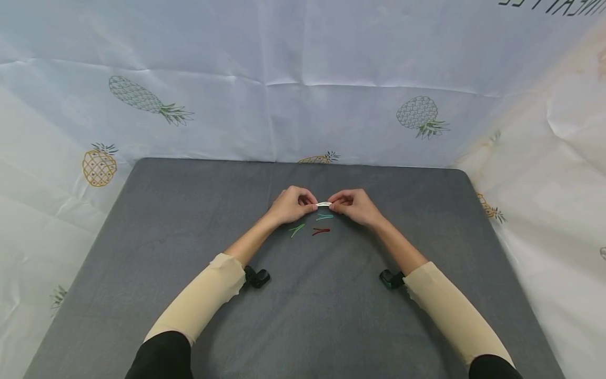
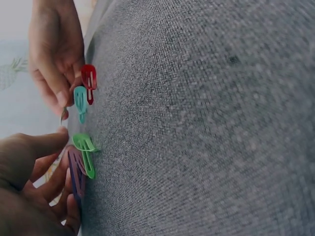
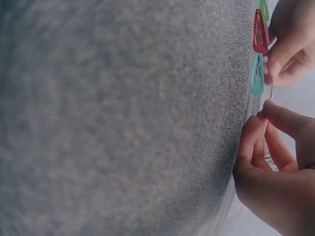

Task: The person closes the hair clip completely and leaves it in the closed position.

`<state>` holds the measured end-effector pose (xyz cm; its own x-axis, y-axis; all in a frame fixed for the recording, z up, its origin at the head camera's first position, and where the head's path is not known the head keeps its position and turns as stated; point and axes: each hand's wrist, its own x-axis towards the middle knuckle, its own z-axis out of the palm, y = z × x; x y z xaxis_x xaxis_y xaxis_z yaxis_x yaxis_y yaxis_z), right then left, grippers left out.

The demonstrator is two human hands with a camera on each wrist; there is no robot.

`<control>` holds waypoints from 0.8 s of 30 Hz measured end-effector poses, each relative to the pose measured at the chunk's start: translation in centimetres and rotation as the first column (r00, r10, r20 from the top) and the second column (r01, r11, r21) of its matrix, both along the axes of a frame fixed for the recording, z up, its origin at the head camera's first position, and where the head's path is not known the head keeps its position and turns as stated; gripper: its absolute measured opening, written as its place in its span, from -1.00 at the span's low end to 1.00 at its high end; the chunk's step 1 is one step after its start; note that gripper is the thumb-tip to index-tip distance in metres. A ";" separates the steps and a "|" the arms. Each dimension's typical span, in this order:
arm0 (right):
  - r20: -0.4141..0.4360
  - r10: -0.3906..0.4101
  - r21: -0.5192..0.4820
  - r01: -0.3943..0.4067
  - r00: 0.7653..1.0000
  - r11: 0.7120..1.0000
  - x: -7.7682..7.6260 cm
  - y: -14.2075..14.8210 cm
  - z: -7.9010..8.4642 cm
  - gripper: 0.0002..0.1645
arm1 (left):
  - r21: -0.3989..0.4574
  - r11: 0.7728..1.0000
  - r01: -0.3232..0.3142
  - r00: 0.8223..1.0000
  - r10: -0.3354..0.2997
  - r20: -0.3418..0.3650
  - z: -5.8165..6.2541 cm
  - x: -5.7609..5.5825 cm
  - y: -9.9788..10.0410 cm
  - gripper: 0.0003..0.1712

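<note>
Just beyond the blue clip [image 1: 324, 216], the white clip [image 1: 324, 204] is held crosswise, its long axis pointing from left hand [image 1: 291, 205] to right hand [image 1: 356, 207], each pinching one end, neither clearly nearer

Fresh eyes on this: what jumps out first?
Probably the left hand and right hand, meeting toward the table's far side, pinching opposite ends of a slim pale piece. Next, the bright clips on the grey table just nearer the wearer: blue clip closest to the pale piece, green clip and red clip below it. Then the pineapple-print cloth beyond the far edge.
</note>
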<state>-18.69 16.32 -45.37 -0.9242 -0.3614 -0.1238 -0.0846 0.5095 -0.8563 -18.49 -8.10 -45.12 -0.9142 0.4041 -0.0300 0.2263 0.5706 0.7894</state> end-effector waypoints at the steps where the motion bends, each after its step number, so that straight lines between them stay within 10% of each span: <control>1: 0.002 0.001 0.005 -0.001 1.000 1.000 0.0 0.0 0.0 -0.70 | -0.010 1.000 0.001 1.000 -0.001 0.004 0.0 0.0 0.0 -0.86; 24: 0.044 0.012 0.044 -0.014 0.999 0.999 -0.4 0.1 0.2 -0.73 | -0.069 0.998 -0.007 0.999 0.010 0.046 -0.4 -0.4 0.4 -0.88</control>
